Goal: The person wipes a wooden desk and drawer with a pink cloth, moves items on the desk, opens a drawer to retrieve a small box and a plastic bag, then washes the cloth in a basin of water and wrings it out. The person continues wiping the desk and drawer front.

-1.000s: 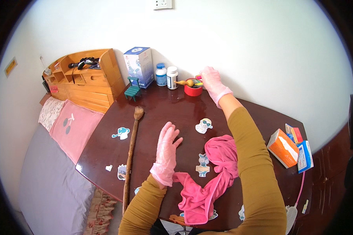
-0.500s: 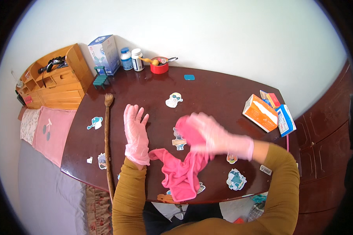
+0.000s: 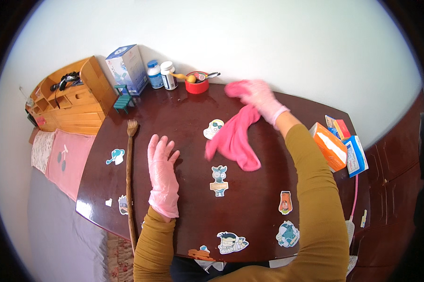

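Note:
A pink cloth trails across the far middle of the dark red-brown table. My right hand, in a pink see-through glove, is closed on its far end near the table's back edge. The cloth's loose part hangs toward me and overlaps a white cartoon sticker with dark glasses. My left hand, gloved the same way, is held open with fingers apart, between a wooden stick with a bristly end and a teal cartoon sticker. It holds nothing.
At the back left stand a tall box, two bottles, a small green chair and a red container with small items. Boxes and an orange tissue pack lie at the right. More stickers are on the table.
My right hand has moved far and away from me with the pink cloth, uncovering stickers near the front edge. My left hand stays nearly in place.

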`<action>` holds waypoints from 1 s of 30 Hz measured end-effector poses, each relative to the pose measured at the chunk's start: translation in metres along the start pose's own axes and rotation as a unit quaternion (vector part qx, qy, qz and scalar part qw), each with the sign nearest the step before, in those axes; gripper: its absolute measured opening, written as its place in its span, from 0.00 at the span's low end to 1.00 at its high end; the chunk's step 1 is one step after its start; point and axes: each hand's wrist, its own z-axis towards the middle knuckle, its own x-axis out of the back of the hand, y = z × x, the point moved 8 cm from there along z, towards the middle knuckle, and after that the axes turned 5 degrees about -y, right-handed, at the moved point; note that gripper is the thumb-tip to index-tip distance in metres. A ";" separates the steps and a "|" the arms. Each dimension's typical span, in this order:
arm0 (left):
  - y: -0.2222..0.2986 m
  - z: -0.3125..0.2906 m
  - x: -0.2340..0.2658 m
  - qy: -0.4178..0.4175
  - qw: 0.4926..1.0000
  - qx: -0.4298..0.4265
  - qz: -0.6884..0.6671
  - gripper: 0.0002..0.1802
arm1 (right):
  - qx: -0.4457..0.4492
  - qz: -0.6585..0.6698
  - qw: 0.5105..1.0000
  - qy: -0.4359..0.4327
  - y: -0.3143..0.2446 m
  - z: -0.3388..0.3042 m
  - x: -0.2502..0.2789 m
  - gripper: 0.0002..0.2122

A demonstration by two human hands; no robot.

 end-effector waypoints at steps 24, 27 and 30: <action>0.013 0.001 0.014 0.058 0.991 -0.102 0.065 0.32 | 0.070 0.458 0.885 -0.057 -0.206 -0.086 0.068 0.18; 0.023 0.002 0.014 0.080 0.989 -0.111 0.059 0.29 | -0.295 0.573 0.749 0.152 -0.068 -0.073 0.050 0.15; 0.013 0.003 0.006 0.068 0.990 -0.108 0.057 0.28 | -0.352 0.146 0.922 0.072 0.058 -0.069 0.053 0.19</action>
